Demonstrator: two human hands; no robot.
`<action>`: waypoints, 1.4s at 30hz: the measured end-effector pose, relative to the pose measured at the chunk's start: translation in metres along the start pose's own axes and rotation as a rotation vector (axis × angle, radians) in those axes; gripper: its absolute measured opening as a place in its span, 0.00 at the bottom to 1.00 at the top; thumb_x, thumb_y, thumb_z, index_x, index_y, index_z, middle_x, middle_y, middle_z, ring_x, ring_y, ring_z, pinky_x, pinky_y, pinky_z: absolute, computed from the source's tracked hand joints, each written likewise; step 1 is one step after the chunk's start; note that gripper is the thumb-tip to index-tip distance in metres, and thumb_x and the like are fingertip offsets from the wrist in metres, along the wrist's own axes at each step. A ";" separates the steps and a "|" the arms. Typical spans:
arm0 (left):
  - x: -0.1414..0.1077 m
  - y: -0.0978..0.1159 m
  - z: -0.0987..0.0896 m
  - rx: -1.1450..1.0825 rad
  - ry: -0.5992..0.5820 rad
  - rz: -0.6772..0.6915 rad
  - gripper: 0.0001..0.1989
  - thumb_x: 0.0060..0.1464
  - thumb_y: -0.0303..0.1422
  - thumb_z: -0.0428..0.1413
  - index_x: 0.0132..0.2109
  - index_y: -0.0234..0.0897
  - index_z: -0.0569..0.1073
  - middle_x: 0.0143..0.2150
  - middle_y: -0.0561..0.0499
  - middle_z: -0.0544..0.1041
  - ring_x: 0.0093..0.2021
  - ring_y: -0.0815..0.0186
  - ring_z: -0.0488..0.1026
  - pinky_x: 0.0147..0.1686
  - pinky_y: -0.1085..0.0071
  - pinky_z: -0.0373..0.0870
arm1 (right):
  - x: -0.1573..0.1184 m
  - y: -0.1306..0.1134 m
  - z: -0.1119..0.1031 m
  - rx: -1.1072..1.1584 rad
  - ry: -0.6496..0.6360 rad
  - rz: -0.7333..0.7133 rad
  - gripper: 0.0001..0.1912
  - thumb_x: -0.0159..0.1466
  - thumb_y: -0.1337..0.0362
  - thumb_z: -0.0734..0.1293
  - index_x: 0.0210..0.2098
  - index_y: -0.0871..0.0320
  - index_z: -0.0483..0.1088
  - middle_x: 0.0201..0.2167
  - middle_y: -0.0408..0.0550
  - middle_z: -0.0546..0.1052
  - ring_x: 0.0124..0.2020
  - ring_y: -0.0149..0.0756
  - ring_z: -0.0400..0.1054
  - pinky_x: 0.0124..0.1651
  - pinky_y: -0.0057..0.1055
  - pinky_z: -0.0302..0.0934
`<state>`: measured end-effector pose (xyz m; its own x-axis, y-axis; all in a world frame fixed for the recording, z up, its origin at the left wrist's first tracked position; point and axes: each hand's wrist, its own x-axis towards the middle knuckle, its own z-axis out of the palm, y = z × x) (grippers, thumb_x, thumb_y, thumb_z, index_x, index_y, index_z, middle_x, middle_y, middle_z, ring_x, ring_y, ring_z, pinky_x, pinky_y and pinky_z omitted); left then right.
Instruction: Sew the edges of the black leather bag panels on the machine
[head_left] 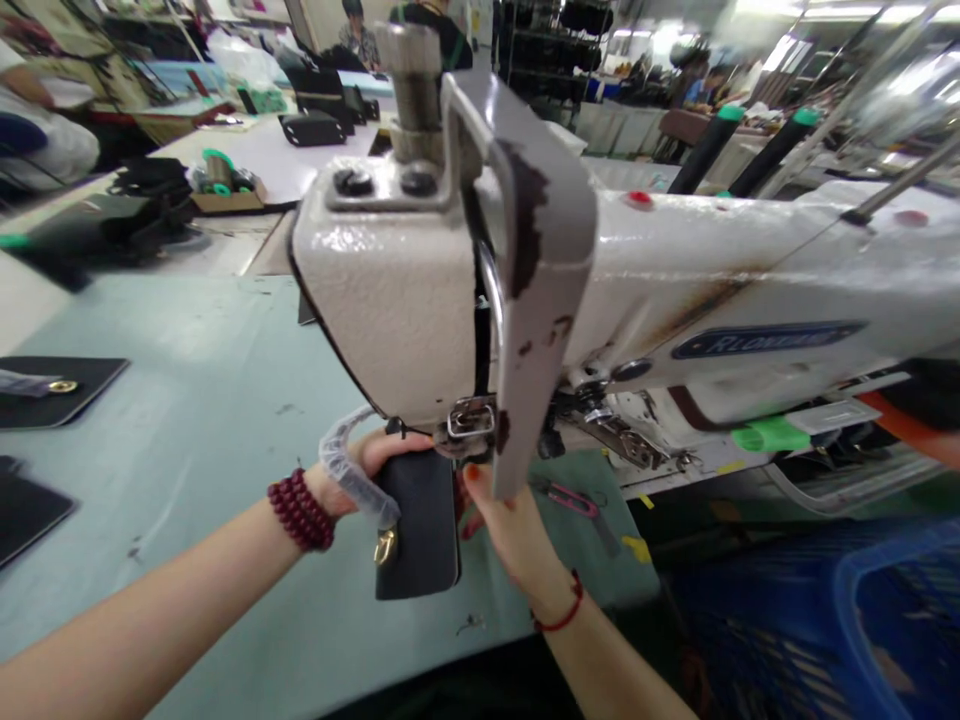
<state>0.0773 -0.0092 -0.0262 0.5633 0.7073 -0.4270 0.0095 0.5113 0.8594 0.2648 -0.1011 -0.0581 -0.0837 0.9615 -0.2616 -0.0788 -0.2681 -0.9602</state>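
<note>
A black leather-like panel [420,530] lies beneath the sewing machine head [390,310]. On its left side are a gold clasp [385,546] and a strap wrapped in clear plastic [356,480]. My left hand [371,455], behind the strap, grips the panel's upper left, thumb stretched along the top and the other fingers hidden. At the right edge, my right hand [517,535] is closed on the panel, its thumb near the presser foot and its fingers curled lower down. The grey metal lever arm [544,250] partly covers this hand. The needle is hidden.
Similar black panels [67,390] lie on the green-grey table [225,400] at left. Pink-handled snips [574,498] rest right of my right hand. A blue plastic basket [810,620] stands at lower right. Black thread cones [705,150] rise behind the machine; people sit farther back.
</note>
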 end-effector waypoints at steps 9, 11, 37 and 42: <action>-0.006 0.014 0.020 -0.130 0.045 -0.111 0.11 0.37 0.39 0.69 0.26 0.41 0.76 0.27 0.54 0.82 0.33 0.60 0.80 0.46 0.63 0.77 | 0.007 -0.012 0.016 -0.076 0.083 -0.043 0.24 0.64 0.48 0.63 0.21 0.60 0.57 0.21 0.41 0.54 0.25 0.25 0.48 0.26 0.24 0.43; -0.006 0.014 0.021 -0.132 0.045 -0.108 0.10 0.37 0.38 0.69 0.25 0.41 0.76 0.28 0.53 0.82 0.36 0.57 0.81 0.49 0.60 0.76 | 0.006 -0.010 0.016 -0.097 0.089 -0.021 0.24 0.63 0.48 0.62 0.22 0.60 0.57 0.21 0.41 0.54 0.25 0.25 0.47 0.26 0.24 0.42; 0.008 0.000 0.005 -0.064 0.024 0.019 0.20 0.45 0.37 0.64 0.47 0.36 0.82 0.38 0.48 0.86 0.53 0.51 0.79 0.61 0.58 0.69 | 0.014 -0.017 0.018 -0.213 0.196 -0.056 0.23 0.62 0.49 0.61 0.21 0.61 0.58 0.21 0.43 0.56 0.25 0.26 0.49 0.26 0.24 0.44; 0.009 0.005 0.009 -0.097 0.059 -0.035 0.20 0.42 0.37 0.66 0.45 0.37 0.82 0.39 0.49 0.86 0.50 0.52 0.80 0.58 0.59 0.72 | 0.018 -0.017 0.018 -0.252 0.202 -0.077 0.24 0.61 0.49 0.60 0.18 0.60 0.54 0.19 0.42 0.54 0.24 0.26 0.48 0.25 0.24 0.42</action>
<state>0.0899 -0.0047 -0.0230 0.5146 0.7139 -0.4748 -0.0534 0.5794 0.8133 0.2470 -0.0805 -0.0443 0.1139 0.9775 -0.1773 0.1735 -0.1953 -0.9653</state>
